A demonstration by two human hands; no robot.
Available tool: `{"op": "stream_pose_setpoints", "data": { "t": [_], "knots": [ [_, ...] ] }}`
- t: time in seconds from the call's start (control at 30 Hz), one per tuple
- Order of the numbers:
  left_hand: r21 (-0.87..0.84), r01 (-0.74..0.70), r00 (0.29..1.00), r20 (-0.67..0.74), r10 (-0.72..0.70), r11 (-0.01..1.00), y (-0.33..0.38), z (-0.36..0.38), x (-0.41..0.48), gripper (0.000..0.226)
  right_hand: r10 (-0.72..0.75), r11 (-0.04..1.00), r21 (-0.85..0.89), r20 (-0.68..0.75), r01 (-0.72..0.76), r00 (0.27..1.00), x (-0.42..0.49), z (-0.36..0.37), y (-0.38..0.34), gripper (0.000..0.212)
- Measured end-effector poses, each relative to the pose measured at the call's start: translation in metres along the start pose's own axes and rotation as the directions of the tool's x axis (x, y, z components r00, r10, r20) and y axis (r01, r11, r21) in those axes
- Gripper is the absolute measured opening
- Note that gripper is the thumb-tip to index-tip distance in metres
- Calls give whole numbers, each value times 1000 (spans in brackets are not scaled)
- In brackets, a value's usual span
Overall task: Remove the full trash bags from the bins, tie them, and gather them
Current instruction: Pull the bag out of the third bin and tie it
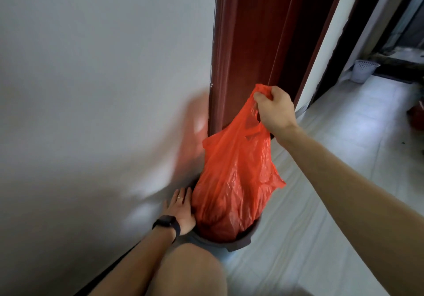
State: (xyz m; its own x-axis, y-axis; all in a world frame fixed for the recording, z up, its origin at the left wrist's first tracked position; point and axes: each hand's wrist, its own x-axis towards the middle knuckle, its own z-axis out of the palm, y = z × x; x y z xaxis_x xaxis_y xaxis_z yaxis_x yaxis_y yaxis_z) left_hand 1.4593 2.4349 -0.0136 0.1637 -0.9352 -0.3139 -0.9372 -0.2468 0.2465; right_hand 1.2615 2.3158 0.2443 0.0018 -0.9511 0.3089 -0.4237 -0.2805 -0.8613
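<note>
Against a white wall (91, 89) beside a dark red door frame (247, 43), we hold the red trash bag (234, 181) by its bunched handles in our right hand (274, 109), fingers curled tight. The bag hangs below that fist with its bottom inside the dark bin (238, 244). Our left hand (181, 210) lies flat, fingers straight, on the bin's rim, touching the bag's side.

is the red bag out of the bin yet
Not fully: the bag has its bottom inside the bin; the right hand holds its handles up.
</note>
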Motion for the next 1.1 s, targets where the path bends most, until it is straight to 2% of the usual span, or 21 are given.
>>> {"op": "stream_pose_setpoints", "data": {
  "t": [0.13,0.3,0.47,0.63,0.7,0.8,0.9,1.0,1.1],
  "knots": [
    [5,-28,998,-48,28,1000,14,-46,9,88,-44,998,54,-34,45,998,2,-12,-18,24],
    [60,-70,989,-126,77,996,56,-118,13,92,-62,996,62,-114,69,992,7,-45,-35,21],
    [19,-202,939,-280,200,979,117,-170,16,88,-73,994,71,-181,87,981,6,-93,-44,13],
    [-25,-353,905,-261,335,935,184,-199,-1,82,-10,998,52,-221,22,975,5,-138,-26,25],
    [-106,-435,882,-249,399,894,212,-201,-11,83,25,999,45,-204,-16,979,1,-151,-12,26],
    [-324,-531,847,-180,501,783,252,-192,-28,89,82,996,63,-203,-70,976,-5,-166,14,32],
    [-461,-597,778,-130,615,657,293,-170,-32,82,157,987,52,-187,-150,970,-7,-180,50,21],
    [-408,-670,728,-200,656,620,325,-137,-23,74,220,976,22,-125,-219,968,-13,-183,89,15],
    [-339,-651,754,-185,630,680,342,-99,3,73,289,957,10,-87,-289,953,-24,-185,126,10]
  ]
}}
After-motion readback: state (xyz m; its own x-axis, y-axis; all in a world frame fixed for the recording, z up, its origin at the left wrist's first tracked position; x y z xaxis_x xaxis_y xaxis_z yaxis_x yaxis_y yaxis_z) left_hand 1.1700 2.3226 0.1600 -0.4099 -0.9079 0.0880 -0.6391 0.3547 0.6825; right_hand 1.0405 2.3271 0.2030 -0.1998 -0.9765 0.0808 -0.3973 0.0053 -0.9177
